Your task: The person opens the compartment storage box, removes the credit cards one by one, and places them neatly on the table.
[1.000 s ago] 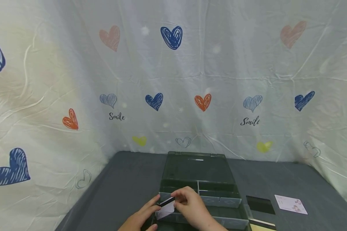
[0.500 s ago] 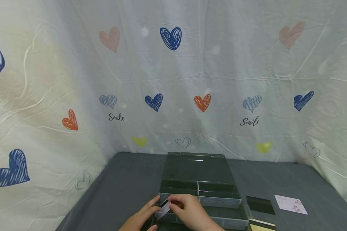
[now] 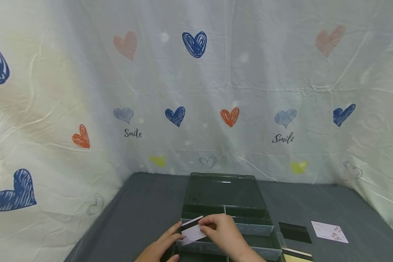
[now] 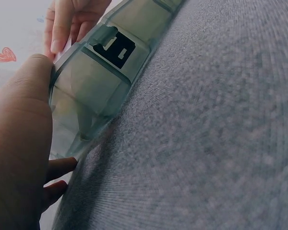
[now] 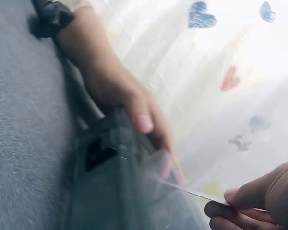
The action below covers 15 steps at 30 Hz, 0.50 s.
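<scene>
My right hand (image 3: 223,231) pinches a white card with a black stripe (image 3: 194,232) by its right edge, between thumb and fingertips. The card slants over the left part of a dark green see-through box with stepped compartments (image 3: 245,228). In the right wrist view the card (image 5: 201,195) shows nearly edge-on. My left hand (image 3: 160,247) rests at the box's left front corner, its fingertips right at the card's left end. In the left wrist view the left hand (image 4: 24,115) lies along the box wall (image 4: 93,79), with no card in its grasp.
To the right of the box lie a black card (image 3: 294,232) and a pinkish-white card with a printed figure (image 3: 329,231). A yellow card with a dark stripe (image 3: 297,255) is cut off by the lower edge. Behind the grey cloth (image 3: 144,203) hangs a heart-print curtain (image 3: 203,80).
The card turned steep and narrow half a second ago, and now more of its face shows, higher and further right. My right hand moved with it; the left hand stayed put.
</scene>
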Tool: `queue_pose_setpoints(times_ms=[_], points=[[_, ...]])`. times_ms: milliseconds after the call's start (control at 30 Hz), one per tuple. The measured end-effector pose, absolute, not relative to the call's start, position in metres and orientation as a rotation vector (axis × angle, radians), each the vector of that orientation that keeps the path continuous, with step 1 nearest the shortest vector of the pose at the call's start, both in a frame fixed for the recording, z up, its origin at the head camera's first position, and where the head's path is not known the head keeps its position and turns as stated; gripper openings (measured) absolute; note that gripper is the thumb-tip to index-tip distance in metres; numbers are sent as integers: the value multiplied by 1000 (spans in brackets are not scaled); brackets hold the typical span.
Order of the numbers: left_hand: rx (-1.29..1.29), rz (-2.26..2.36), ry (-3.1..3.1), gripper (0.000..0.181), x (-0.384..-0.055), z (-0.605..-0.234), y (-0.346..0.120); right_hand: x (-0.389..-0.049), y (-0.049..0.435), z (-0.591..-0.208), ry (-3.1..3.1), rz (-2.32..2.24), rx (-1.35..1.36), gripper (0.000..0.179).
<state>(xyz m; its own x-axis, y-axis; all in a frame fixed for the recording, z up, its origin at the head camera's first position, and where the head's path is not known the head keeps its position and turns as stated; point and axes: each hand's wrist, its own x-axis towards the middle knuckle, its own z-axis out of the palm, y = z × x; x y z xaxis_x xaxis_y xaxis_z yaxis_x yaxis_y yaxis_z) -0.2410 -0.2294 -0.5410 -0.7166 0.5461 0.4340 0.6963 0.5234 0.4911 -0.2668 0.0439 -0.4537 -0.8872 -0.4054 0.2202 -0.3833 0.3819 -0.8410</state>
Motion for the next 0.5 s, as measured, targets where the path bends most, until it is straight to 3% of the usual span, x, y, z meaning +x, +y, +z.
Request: queue_pose_setpoints(times_ms=[267, 500], points=[[-1093, -1007, -2578, 40, -245, -541, -231, -265, 91, -451, 2411, -1759, -488, 45], [-1115, -1056, -2552, 40, -247, -545, -231, -254, 135, -442, 2223, -1866, -424, 53]])
